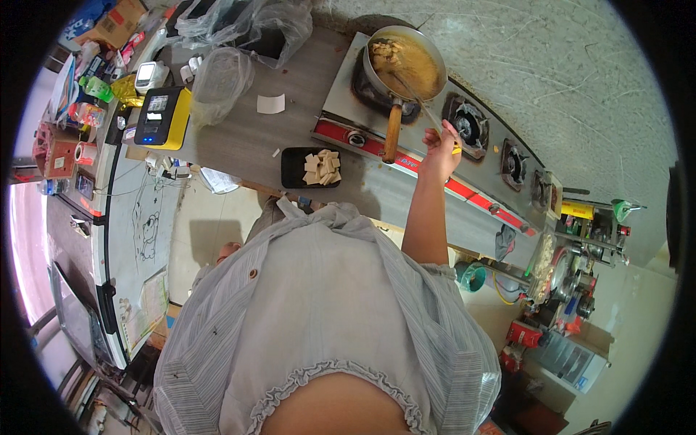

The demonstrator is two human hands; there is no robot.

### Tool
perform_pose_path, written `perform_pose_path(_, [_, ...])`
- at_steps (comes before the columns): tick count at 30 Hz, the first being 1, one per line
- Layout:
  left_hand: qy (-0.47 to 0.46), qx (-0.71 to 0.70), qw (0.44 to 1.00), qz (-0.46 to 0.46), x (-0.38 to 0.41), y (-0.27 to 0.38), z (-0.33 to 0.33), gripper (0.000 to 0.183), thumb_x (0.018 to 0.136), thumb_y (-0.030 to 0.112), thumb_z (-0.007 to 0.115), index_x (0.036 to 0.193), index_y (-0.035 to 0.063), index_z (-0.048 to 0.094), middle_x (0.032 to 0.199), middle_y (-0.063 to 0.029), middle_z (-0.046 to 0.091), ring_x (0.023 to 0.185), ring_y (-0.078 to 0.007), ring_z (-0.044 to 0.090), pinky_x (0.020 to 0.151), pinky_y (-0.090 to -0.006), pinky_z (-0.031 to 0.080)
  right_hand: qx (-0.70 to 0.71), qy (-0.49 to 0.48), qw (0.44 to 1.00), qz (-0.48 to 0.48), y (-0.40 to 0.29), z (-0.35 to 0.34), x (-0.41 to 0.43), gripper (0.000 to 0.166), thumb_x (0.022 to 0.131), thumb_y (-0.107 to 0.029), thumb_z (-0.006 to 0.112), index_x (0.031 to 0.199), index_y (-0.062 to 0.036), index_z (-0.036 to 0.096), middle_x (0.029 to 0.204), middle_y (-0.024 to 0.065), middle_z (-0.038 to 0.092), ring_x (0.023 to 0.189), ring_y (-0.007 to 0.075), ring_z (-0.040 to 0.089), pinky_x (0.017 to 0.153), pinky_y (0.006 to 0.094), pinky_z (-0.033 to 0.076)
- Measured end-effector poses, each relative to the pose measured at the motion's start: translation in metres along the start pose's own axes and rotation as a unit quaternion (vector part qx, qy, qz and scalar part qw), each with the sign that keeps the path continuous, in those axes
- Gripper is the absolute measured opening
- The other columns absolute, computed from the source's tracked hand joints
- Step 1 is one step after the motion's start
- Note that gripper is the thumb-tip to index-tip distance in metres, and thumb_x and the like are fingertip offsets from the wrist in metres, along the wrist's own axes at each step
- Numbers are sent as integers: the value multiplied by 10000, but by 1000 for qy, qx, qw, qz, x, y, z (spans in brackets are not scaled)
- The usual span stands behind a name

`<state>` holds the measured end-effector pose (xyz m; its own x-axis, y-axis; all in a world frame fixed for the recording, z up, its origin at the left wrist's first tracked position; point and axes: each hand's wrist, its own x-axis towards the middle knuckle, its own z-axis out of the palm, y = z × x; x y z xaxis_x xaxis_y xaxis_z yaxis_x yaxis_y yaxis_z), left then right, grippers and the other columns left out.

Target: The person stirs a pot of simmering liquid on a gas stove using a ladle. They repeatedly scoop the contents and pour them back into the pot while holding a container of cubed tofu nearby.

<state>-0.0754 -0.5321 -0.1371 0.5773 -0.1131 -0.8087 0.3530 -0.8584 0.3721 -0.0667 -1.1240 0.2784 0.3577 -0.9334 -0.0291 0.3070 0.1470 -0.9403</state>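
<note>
My right hand grips a long thin metal utensil with a yellow handle end. Its far end dips into a saucepan, where what it is shaped like cannot be seen. Yellowish-brown liquid fills the pan, and pale lumps of food gather on its left side. The pan's wooden handle points towards me, left of my hand. Under the pan is the left end of a steel gas stove. My left hand is out of view.
A black tray of flat pale pieces stands near the counter's front edge. Bare burners continue to the right. Clear plastic bags, a white paper slip and a black-and-yellow device lie left. A green-lined bin stands below right.
</note>
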Motion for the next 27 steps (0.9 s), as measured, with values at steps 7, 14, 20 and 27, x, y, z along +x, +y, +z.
perform_pose_path(7, [22,41,999,-7,-16,29,-7,372,760,314,452,913,37,646,982,-204,607,949,-339,573,812,-394,440,-67,-11,996,-62,-9,2,-11,163,850,-64,506,991,5,548,746,109,591,626,142,563,556,252,475])
perform_pose_path(14, [21,121,992,29,-1,18,-11,371,765,312,442,935,52,645,998,-201,599,968,-350,559,820,-398,440,-127,-21,987,-100,-5,-5,-15,173,842,-28,521,1009,10,543,830,95,585,678,115,558,598,234,483])
perform_pose_path(20, [26,33,999,-2,-10,30,-14,348,748,277,463,932,46,646,975,-195,614,952,-331,575,820,-383,445,-229,-58,954,-184,4,-15,-10,179,799,4,555,975,-19,573,896,77,592,766,154,575,673,271,483])
perform_pose_path(27, [37,-6,999,-33,-35,54,-17,337,742,263,474,925,39,646,963,-191,620,933,-315,588,811,-384,446,-415,-129,802,-410,-3,-13,-4,250,704,27,616,936,-64,594,884,116,589,798,263,576,717,323,467])
